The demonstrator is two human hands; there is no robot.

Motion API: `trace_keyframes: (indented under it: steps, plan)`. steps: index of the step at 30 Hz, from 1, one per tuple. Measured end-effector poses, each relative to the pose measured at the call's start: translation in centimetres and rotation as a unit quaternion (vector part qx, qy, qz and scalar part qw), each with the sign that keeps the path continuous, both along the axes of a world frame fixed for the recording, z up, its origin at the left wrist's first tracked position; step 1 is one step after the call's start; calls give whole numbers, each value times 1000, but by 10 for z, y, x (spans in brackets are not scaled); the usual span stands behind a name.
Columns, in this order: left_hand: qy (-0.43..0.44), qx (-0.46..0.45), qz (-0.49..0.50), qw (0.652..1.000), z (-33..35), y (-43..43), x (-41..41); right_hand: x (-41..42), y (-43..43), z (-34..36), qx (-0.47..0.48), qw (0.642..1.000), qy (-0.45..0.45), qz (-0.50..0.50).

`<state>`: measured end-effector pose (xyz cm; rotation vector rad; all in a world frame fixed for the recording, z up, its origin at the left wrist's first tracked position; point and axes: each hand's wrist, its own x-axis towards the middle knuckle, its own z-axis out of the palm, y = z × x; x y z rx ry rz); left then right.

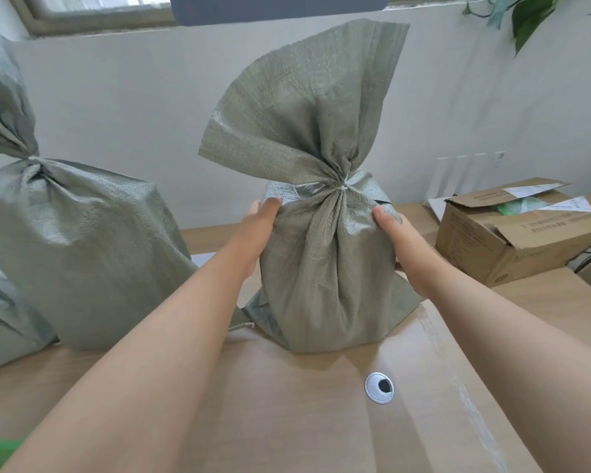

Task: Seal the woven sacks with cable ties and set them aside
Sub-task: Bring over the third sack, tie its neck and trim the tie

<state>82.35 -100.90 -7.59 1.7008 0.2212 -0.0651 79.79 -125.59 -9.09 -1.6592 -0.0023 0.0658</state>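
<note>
Sack in hand: green-grey woven sack (325,264), filled, standing upright near the middle of the table, its base on the wood; the neck is gathered tight and the loose top fans upward above it.
Cable tie: pale cable tie (342,188) cinched round the gathered neck, its small head showing at the front.
Left hand: left hand (258,230) pressed flat against the sack's left shoulder, thumb over the upper edge, fingers wrapped round the far side and hidden.
Right hand: right hand (401,247) clasped on the sack's right shoulder, thumb forward on the cloth, fingers round the back and out of sight.
Grip: both hands closed on the same sack, one on each side, just below the tie.
Sealed sack, left: second woven sack (82,247), larger, standing on the table to the left, neck pinched shut with a light tie (31,159); just beside the held sack, whether touching cannot be told.
Further sack: part of another sack (0,322) at the far left edge, mostly cut off.
Loose item: a small pale strip (241,326) lying on the table between the two sacks; too small to identify.
Table: light wooden table (287,421) with a round silver cable grommet (378,387) near the front of the held sack.
Box: open cardboard box (522,233) on the table's right side, flaps up, green and white contents partly showing.
Backdrop: white wall (133,104) behind; green leaves (533,15) at the upper right corner.
</note>
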Motion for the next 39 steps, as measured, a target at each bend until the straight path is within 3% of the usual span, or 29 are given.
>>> trace_keyframes:
  steps: [7,14,21,27,34,39]
  plan:
    - [-109,29,9,994,8,2,2,11,-1,-2,-9,997,-64,-41]
    - [-121,38,-8,992,9,8,-2,11,-3,8,-62,990,-118,-48]
    - [-147,70,-22,986,11,8,-4,15,-4,11,-88,990,-106,-15]
    - [-134,97,-12,986,9,8,0,19,-1,12,-98,991,-93,-24]
    - [-138,75,73,985,8,2,-3,15,2,9,-120,981,-95,-118]
    - [-20,-28,25,999,10,-8,-17,7,2,10,-80,992,-26,-93]
